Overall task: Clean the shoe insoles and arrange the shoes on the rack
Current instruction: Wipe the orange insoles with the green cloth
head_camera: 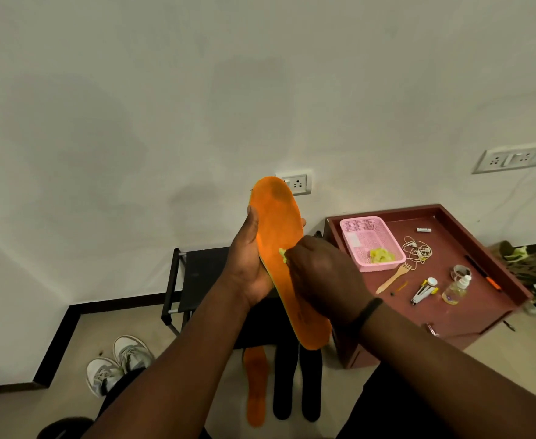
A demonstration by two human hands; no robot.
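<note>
Gripping the orange insole along its edge, the left hand holds it upright; the right hand pinches a yellow cloth against it, above the black rack.

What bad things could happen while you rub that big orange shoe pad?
The orange insole is held by the left hand near its middle only, so hard rubbing from the right hand with the small yellow cloth might bend it or knock it loose. If dropped, it could land on the insoles on the floor.

Plain white wall with sockets, beige floor — black skirting, maroon cabinet
</note>
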